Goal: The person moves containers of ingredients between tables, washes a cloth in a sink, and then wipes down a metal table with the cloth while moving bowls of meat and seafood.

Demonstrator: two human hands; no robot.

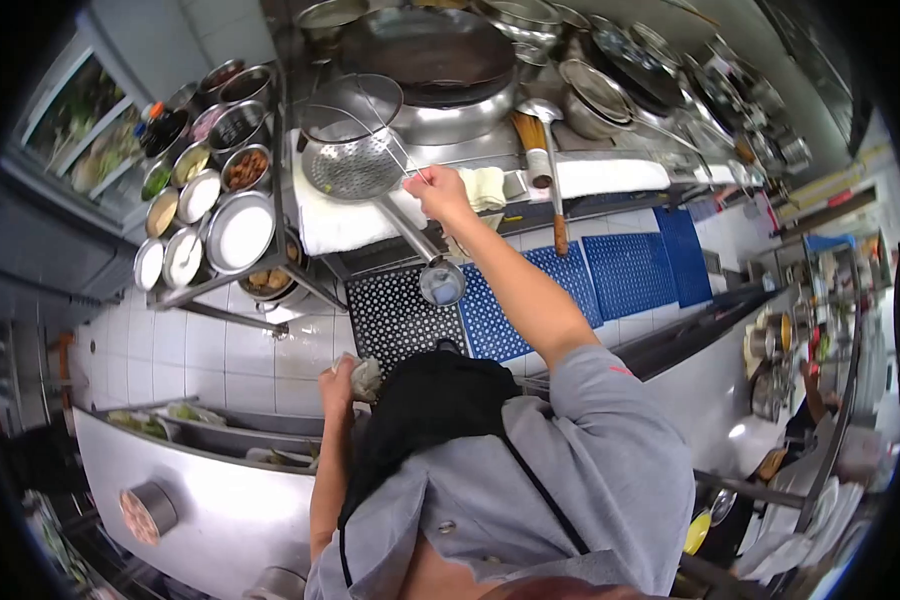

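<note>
My right hand (438, 193) is closed round the wire handle of a round mesh strainer (352, 106), stretched out over the stove's front edge. Below the strainer sits a perforated skimmer (342, 170), its metal handle slanting down past my hand. At the lower end of that handle is a small round metal cup (442, 284) over the floor mats. My left hand (337, 383), low beside the black apron (420, 400), clutches a crumpled pale cloth (366, 380). A folded cloth (485, 188) lies on the counter just right of my right hand.
A large wok (425, 50) stands at the back. To the right are a brush (532, 150) and a ladle (557, 185). Bowls of ingredients (240, 232) crowd a rack on the left. Behind me is a steel counter (220, 490); mats (530, 300) cover the floor.
</note>
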